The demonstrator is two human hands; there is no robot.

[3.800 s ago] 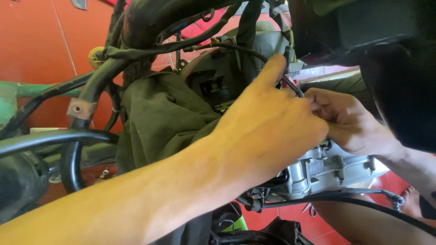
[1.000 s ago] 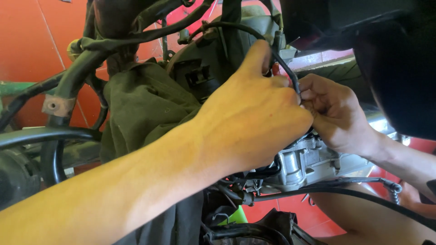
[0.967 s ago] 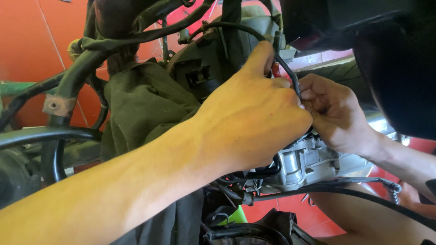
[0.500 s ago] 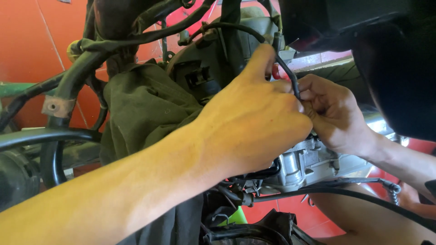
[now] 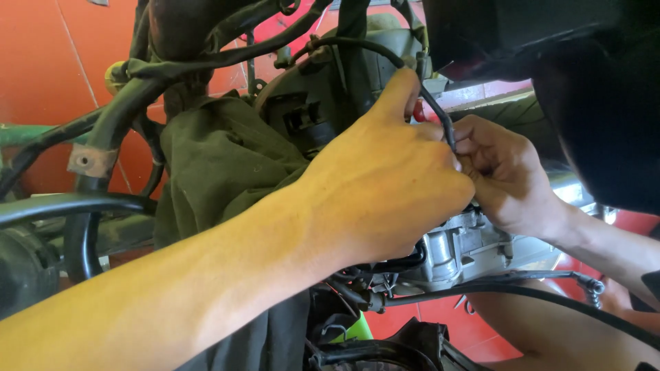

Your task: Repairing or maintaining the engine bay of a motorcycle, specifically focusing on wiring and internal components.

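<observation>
Both hands staying put as before: left hand (image 5: 385, 185) and right hand (image 5: 505, 175) are pinching black hose (image 5: 440, 113) above grey engine casing (image 5: 467, 251).

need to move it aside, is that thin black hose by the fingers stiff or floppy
The thin black hose probably bends easily: it arcs in a smooth curve between both hands. It likely springs back rather than hanging limp, since it holds that arch. Looks light.

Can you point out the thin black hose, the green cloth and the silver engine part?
thin black hose (image 5: 440, 117), head view, stretch above the fingers.
green cloth (image 5: 220, 165), head view, middle fold.
silver engine part (image 5: 467, 251), head view, front casing.
</observation>
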